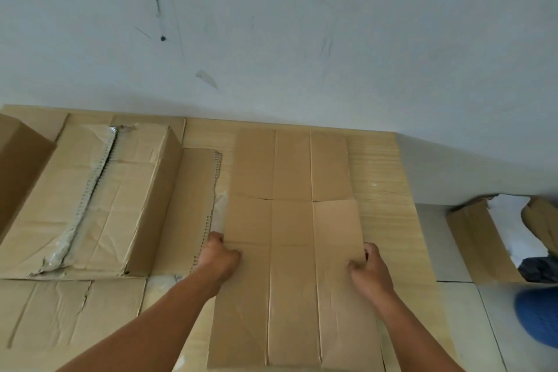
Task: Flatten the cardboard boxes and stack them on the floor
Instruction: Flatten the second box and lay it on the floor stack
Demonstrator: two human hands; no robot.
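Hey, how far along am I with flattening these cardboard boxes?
Done: the narrow box lies flat on the wooden surface. In hand: left hand and right hand grip its side edges. Left: the taped box beside it has a wall standing, and the open box on the tiles is unflattened.

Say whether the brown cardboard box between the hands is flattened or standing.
Flattened: the brown cardboard box lies as one flat, creased sheet.
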